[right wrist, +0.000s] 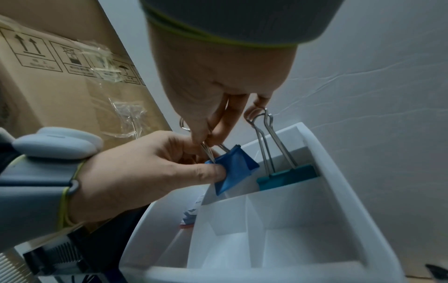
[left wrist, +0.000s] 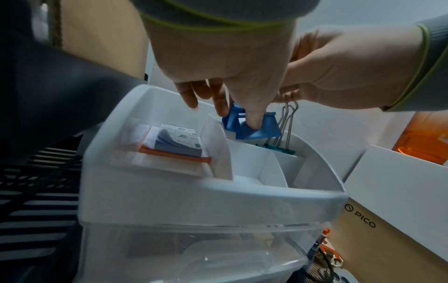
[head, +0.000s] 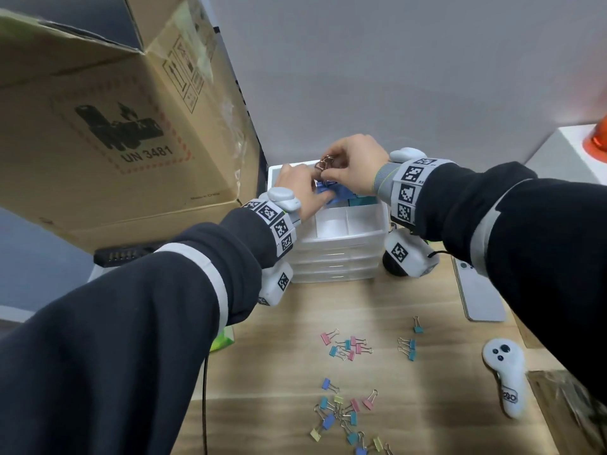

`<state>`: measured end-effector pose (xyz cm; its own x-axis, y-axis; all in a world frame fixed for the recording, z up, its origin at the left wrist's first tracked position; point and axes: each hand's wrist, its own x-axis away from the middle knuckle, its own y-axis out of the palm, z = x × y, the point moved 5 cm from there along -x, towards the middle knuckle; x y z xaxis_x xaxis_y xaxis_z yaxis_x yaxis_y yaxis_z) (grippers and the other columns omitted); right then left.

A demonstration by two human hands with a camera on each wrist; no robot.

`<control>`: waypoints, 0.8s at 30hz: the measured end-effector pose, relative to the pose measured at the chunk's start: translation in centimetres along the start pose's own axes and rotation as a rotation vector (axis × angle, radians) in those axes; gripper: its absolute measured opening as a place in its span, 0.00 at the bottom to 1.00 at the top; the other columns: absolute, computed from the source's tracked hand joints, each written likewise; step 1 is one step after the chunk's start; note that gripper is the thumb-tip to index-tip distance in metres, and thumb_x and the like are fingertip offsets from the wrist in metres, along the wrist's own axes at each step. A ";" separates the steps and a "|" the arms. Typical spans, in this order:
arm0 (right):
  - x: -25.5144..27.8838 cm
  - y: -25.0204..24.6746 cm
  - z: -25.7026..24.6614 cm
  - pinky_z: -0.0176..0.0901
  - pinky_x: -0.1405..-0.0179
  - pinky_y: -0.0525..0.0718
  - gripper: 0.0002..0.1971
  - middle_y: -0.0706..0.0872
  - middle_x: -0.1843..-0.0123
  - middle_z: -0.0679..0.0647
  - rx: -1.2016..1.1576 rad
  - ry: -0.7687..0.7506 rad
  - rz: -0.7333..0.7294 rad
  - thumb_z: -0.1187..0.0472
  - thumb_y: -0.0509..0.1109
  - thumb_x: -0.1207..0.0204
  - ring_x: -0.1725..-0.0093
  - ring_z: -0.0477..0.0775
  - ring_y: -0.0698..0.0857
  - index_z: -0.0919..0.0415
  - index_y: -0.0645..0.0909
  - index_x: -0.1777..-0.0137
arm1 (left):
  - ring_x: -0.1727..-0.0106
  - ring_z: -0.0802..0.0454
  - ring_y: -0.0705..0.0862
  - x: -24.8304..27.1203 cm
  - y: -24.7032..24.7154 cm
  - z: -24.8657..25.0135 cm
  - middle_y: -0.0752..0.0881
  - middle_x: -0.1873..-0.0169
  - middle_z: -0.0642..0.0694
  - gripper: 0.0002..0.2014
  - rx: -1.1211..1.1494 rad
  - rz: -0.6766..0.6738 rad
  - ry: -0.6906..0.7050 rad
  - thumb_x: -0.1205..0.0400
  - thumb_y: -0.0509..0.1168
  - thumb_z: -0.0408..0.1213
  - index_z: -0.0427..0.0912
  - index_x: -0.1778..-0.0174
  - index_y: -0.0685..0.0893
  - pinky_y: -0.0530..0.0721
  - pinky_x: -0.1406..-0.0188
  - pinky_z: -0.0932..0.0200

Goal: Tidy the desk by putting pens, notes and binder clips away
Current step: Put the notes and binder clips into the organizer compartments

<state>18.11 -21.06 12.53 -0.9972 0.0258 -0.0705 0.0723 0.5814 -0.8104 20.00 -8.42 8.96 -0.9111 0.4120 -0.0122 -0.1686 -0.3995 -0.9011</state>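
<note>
I am in the binder-clip step, working over the top tray of the white drawer organiser (left wrist: 213, 197) at the back of the bench (head: 295, 323); my left hand (right wrist: 135, 172) pinches the body of a big blue binder clip (right wrist: 236, 166), thumb pressed on its face, while my right hand (right wrist: 218, 80) pinches that clip's wire handles between thumb and fingertips; so both grips are closed on the same clip, neither spread. The blue clip hangs at the rim of a rear compartment, just beside a large teal binder clip (right wrist: 288, 176) that already stands in there with its handles up; one of my right fingers touches or hooks those handles, I cannot tell which. A pad of notes (left wrist: 177, 141) lies in the left compartment of the tray.

Next, I judge, the blue clip must go down beside the teal one and both grips let go; the slot looks narrow, so the handles may need folding flat or steadying first. Then I turn back to the bench, where many small coloured binder clips (head: 346, 348) lie scattered in loose clusters, well apart from the organiser; those are the bulk of what remains. No pens show on the bench from here.
</note>
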 end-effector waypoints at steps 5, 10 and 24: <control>0.0 0.2 0.6 0.43 0.53 0.86 0.08 0.92 0.60 0.52 -0.188 0.052 0.000 0.53 0.80 0.30 0.61 0.49 0.87 0.53 0.89 0.54 | 0.54 0.46 0.79 -0.4 0.0 -0.5 0.87 0.64 0.51 0.11 0.046 -0.002 0.097 0.26 0.65 0.49 0.59 0.52 0.91 0.79 0.50 0.52; -0.2 0.7 1.0 0.49 0.50 0.89 0.07 0.90 0.63 0.51 -0.161 0.053 -0.064 0.58 0.80 0.31 0.62 0.50 0.87 0.55 0.88 0.55 | 0.49 0.44 0.70 -0.5 0.9 -0.8 0.84 0.56 0.43 0.10 -0.053 -0.057 0.129 0.19 0.64 0.43 0.46 0.54 0.91 0.70 0.52 0.53; 0.7 1.8 1.2 0.51 0.45 0.84 0.05 0.92 0.52 0.47 0.210 -0.059 -0.112 0.55 0.76 0.28 0.48 0.54 0.88 0.50 0.86 0.53 | 0.39 0.43 0.73 -0.8 1.9 -1.9 0.81 0.47 0.45 0.13 -0.121 0.027 0.089 0.23 0.71 0.51 0.49 0.48 0.92 0.76 0.41 0.50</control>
<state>17.59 -20.98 10.34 -0.9968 -0.0803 -0.0021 -0.0300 0.3960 -0.9178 21.08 -7.98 6.45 -0.8768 0.4756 -0.0704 -0.0934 -0.3122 -0.9454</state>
